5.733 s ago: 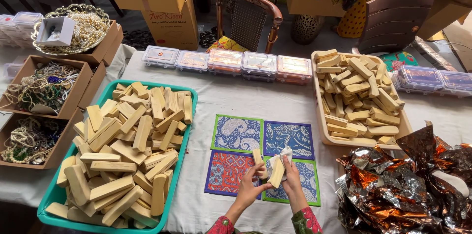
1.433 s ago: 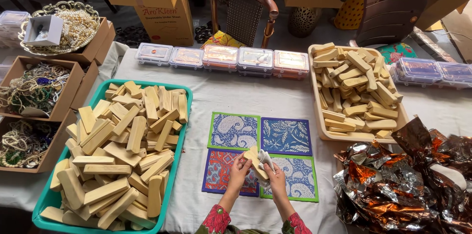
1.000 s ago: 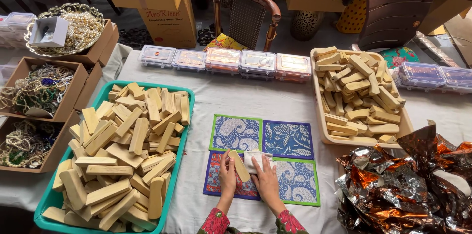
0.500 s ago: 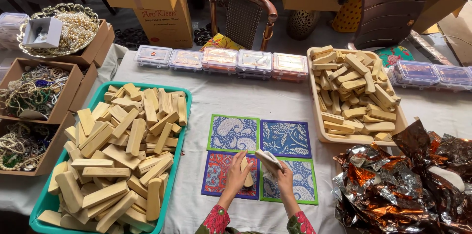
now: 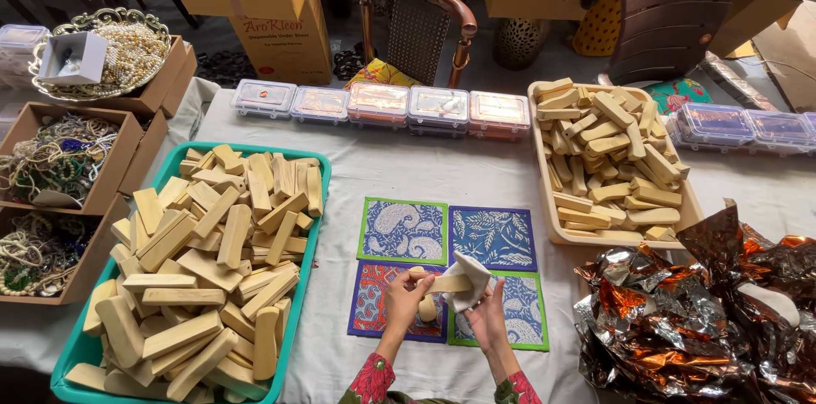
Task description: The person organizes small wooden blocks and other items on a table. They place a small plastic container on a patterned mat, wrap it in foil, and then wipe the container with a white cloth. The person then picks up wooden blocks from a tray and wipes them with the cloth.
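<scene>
Half a second ago the block lay low against the mats; now the left hand [image 5: 406, 296] holds the wooden block [image 5: 444, 283] up, its grip closed around it. The right hand [image 5: 484, 312] pinches a white cloth [image 5: 470, 274] on the block's end. Four patterned mats [image 5: 403, 230] lie under both hands. Left sits a green tray [image 5: 308, 264] of blocks, right a tan tray [image 5: 552, 217] of blocks. Five clear boxes [image 5: 378, 103] stand beyond.

Hands [image 5: 442, 306] betw. tray [image 5: 316, 200], foil [image 5: 680, 319]

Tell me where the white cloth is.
In the head view, low and centre: the white cloth is in the right hand, against a wooden bar, above the patterned mats.
</scene>
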